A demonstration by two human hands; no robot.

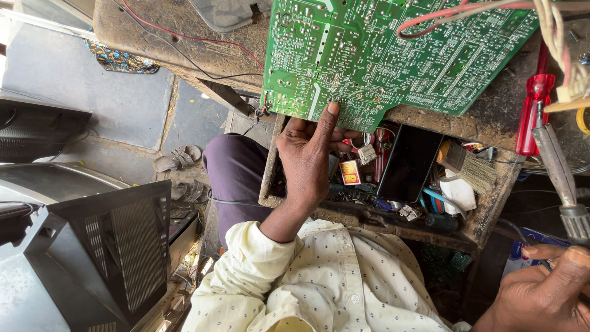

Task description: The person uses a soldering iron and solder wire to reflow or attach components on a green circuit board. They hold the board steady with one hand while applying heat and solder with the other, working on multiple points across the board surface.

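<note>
Right hand (544,289) grips soldering iron (562,178) | left hand (310,154) holds circuit board (381,55)

We see our right hand (544,289) cut off at the corner, its tool's tip hidden behind the green circuit board (381,55), whose top runs out of view.
</note>
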